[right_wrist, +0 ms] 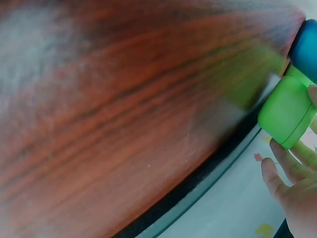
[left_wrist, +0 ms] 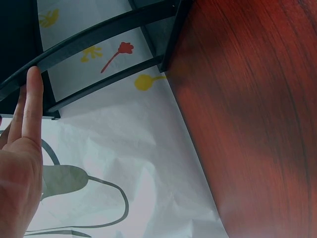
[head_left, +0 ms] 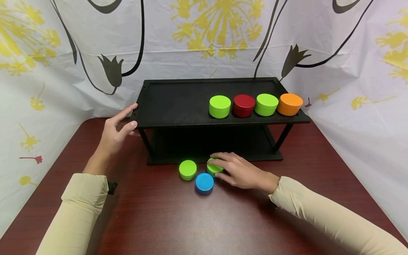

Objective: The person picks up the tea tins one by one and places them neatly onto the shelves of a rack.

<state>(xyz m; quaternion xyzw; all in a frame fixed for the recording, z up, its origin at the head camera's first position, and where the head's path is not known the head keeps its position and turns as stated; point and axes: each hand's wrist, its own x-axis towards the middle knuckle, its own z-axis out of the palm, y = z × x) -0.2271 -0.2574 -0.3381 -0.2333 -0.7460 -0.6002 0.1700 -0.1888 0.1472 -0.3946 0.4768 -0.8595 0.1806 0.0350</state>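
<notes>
Now, from the left: the left hand point(head_left: 114, 134) rests on the black shelf's point(head_left: 178, 102) left end, fingers mostly straight, gripping nothing that shows; a light touch looks enough, since a hard push might shift the frame; rightward, on the table point(head_left: 153, 216) in front, the left green tub point(head_left: 187, 170) stands free, then the blue tub point(head_left: 204, 183), nearer and set between two greens; just right and farther off, the right green tub point(head_left: 214, 168) sits by the shelf's near edge; and the right hand point(head_left: 241, 172) has it, fingers curled round the far side, thumb on the near; how firmly, I can't tell; best to pinch low and even, thumb kept off the blue neighbour, then any lift straight up and clear of the deck's lip; above, at the deck's near right, a neat row of four: green tub point(head_left: 220, 106), red tub point(head_left: 243, 106), another green tub point(head_left: 266, 105), orange tub point(head_left: 289, 104).
</notes>
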